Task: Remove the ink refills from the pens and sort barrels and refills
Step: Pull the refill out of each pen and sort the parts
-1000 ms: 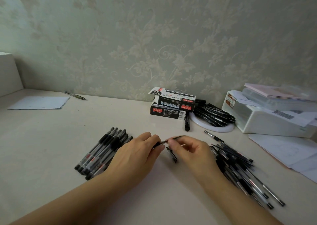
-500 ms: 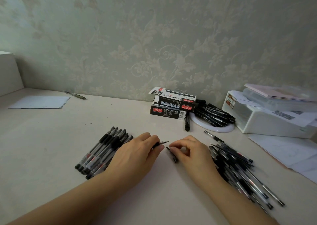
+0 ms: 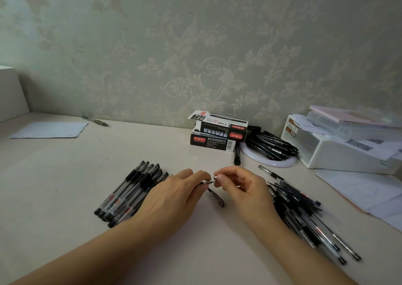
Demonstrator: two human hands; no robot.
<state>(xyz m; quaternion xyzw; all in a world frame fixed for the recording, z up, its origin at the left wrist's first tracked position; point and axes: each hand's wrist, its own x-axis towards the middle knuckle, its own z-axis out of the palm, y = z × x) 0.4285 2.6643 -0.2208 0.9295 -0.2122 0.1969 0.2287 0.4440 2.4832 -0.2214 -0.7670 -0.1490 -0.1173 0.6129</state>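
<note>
While both hands meet over the middle of the desk (image 3: 65, 176), the left hand (image 3: 174, 200) holds a pen (image 3: 204, 182) with its fingers curled round the barrel, most of which is hidden under the palm, and the right hand (image 3: 241, 189) pinches a small metal tip piece (image 3: 215, 178) between thumb and forefinger just beside the pen's exposed end. A loose black cap (image 3: 216, 197) lies on the desk directly under the two hands. To the left lies a neat row of pens (image 3: 132, 191), side by side; to the right sits a loose heap of pens (image 3: 304, 215), crossing one another. Judging from this, the tip is being worked at the barrel's end so the refill can be drawn out. The main risk is the tiny tip slipping from the pinch and rolling in among the heap, where it would be hard to find. A skewed pull could also bend the thin refill or smear ink on the fingers. The right forearm lies close to the heap, so a careless sweep could scatter it and muddle the sorting.
</note>
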